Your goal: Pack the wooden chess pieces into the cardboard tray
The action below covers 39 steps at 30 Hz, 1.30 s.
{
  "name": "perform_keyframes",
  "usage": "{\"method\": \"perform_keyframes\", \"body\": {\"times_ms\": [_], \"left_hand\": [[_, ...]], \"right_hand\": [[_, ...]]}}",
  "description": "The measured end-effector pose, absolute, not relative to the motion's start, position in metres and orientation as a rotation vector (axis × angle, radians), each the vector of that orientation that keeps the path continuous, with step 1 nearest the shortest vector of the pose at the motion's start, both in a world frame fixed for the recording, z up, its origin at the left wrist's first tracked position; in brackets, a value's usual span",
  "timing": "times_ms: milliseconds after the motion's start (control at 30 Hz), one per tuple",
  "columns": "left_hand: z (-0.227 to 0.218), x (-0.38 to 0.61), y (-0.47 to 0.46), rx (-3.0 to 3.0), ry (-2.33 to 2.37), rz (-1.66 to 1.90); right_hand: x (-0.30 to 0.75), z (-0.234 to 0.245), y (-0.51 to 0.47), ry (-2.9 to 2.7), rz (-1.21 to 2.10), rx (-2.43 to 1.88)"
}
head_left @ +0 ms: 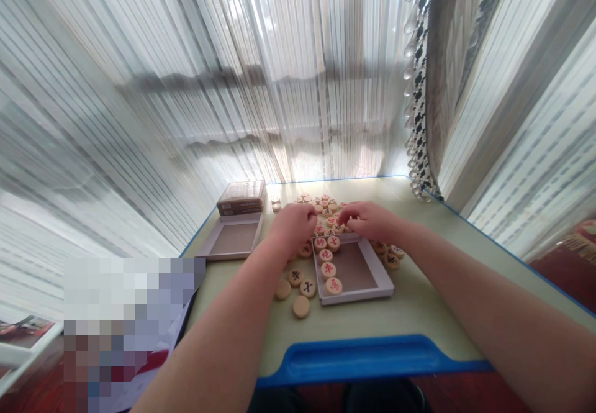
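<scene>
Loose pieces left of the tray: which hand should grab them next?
Left, probably. The left hand is on that side of the tray, its forearm right beside the loose pieces. The right hand is at the tray's far rim and would have to reach across it.

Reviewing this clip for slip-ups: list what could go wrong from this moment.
The loose pieces near the table's front lie beside the left forearm, which could sweep one toward the blue lip. The right hand reaches across the white tray at its far corner; a nudge might shift it and scatter the row of pieces inside. The left hand works the same pile close by, so the two could bump.
</scene>
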<state>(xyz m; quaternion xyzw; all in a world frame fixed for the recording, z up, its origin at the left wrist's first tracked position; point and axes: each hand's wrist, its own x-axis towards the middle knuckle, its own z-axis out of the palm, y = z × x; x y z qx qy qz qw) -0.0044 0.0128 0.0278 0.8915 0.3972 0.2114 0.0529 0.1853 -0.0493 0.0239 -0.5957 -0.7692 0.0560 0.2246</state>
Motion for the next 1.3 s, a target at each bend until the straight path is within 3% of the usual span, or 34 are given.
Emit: {"method": "perform_keyframes", "body": {"times_ms": [167,467,767,1300], "left_hand": [[0.021,-0.009,0.032,2.819,1.143,0.668],[0.002,0.003,0.040,2.788,1.074,0.348],[0.014,0.000,0.033,2.904,1.223,0.466],[0.014,0.000,0.034,2.968,1.091,0.533]], "right_hand": [[0.196,0.010,-0.030,-2.093,0.030,-1.677],[0.189,0.011,-0.034,-2.229,-0.046,-1.730],[0.193,0.010,-0.030,-2.251,0.008,-1.783],[0.192,0.013,-0.037,-2.234,0.057,-1.728]]}}
